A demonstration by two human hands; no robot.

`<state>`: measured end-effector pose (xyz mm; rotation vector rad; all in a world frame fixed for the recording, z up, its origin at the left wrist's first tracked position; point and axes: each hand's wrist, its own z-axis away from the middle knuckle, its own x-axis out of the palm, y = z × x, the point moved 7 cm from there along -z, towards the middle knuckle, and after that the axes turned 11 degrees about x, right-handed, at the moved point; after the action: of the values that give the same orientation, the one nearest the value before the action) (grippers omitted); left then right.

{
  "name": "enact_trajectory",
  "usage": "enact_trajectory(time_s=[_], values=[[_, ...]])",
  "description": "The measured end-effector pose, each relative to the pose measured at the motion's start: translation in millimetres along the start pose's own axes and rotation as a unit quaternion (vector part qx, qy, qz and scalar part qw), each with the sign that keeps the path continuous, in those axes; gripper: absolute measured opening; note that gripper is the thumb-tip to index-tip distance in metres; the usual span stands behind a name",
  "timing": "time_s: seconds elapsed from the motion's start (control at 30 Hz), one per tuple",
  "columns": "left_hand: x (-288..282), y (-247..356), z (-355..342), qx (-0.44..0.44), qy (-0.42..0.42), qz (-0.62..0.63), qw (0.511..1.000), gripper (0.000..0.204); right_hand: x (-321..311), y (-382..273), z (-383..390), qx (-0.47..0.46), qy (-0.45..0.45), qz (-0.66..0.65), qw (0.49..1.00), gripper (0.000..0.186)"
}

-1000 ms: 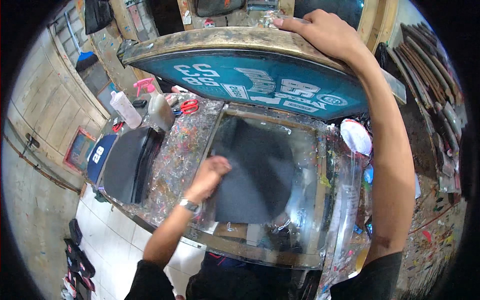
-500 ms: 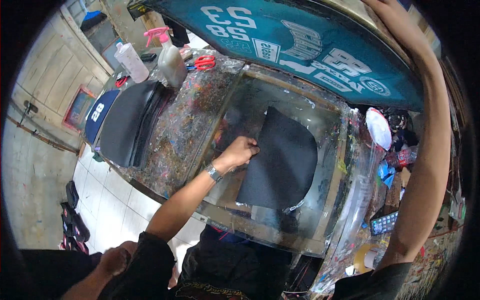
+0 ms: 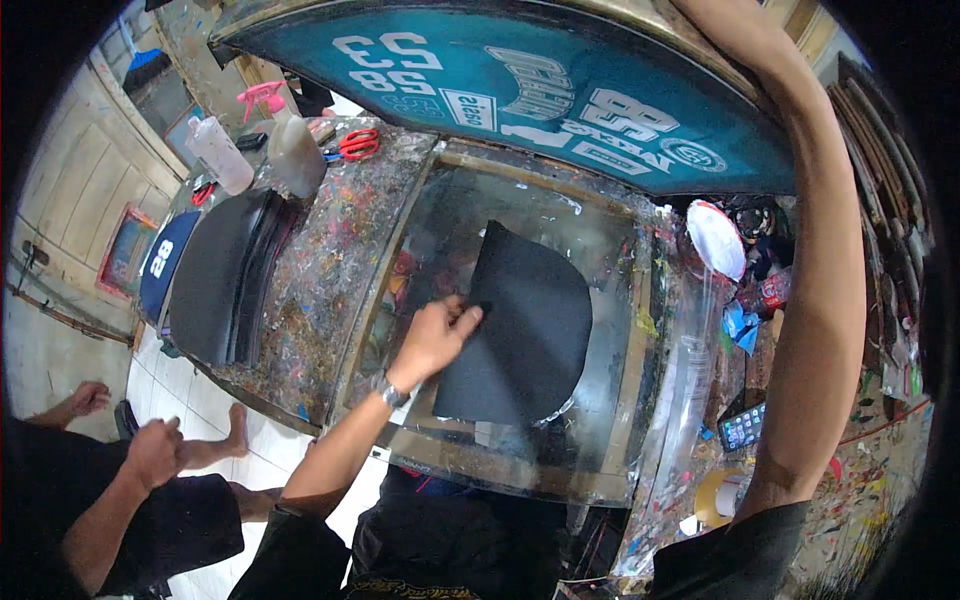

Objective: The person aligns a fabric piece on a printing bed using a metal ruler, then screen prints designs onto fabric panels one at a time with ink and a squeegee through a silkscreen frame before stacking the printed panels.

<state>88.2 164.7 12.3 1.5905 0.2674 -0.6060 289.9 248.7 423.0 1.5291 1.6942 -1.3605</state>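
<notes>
A black half-round fabric panel (image 3: pixel 525 325) lies flat on a glass plate in a worn frame (image 3: pixel 400 430). At its straight left edge my left hand (image 3: pixel 435 342) has thumb and fingertips closed on the fabric; a watch is on that wrist. My right arm reaches up along the right side. At the top, my right hand (image 3: pixel 722 22), partly cut off by the picture's edge, holds the upper rim of a raised teal printing screen (image 3: pixel 450 75) with white lettering and shapes. Its fingertips are hidden. The screen tilts up behind the glass plate.
Left of the plate stand stacked black panels (image 3: pixel 222 280), a navy panel (image 3: pixel 160 265), a spray bottle (image 3: pixel 295 155), a pale bottle (image 3: pixel 220 155) and red-handled scissors (image 3: pixel 358 144). At right lie a white tub (image 3: pixel 715 240), a phone (image 3: pixel 742 427) and tape (image 3: pixel 715 497). Another person's hand (image 3: pixel 152 452) shows lower left.
The whole view has shifted, so things appear further left. My left hand has turned slightly at the panel's edge, and the panel sits a little nearer me. More of the other person shows.
</notes>
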Motion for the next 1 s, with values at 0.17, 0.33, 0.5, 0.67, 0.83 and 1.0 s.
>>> enact_trajectory(time_s=[0.17, 0.33, 0.5, 0.67, 0.83, 1.0], values=[[10, 27, 91, 0.143, -0.038, -0.178, 0.973, 0.117, 12, 6, -22, -0.044, -0.047, 0.070, 0.996, 0.070], [32, 19, 108, 0.175, -0.047, -0.247, 0.952, 0.117, 0, -4, -27, -0.180, -0.067, -0.031, 0.981, 0.056], [30, 19, 106, 0.209, -0.002, -0.285, 0.935, 0.104, 1, 2, -36, -0.196, -0.028, -0.026, 0.980, 0.062], [31, 22, 108, 0.222, 0.019, -0.282, 0.933, 0.101, -4, 2, -29, -0.225, -0.001, -0.023, 0.974, 0.071], [27, 26, 110, 0.213, 0.032, -0.279, 0.936, 0.100, -1, 1, -31, -0.215, 0.003, -0.052, 0.975, 0.075], [9, 62, 104, 0.197, 0.054, -0.268, 0.942, 0.111, 9, 27, 24, -0.165, 0.057, 0.012, 0.985, 0.075]])
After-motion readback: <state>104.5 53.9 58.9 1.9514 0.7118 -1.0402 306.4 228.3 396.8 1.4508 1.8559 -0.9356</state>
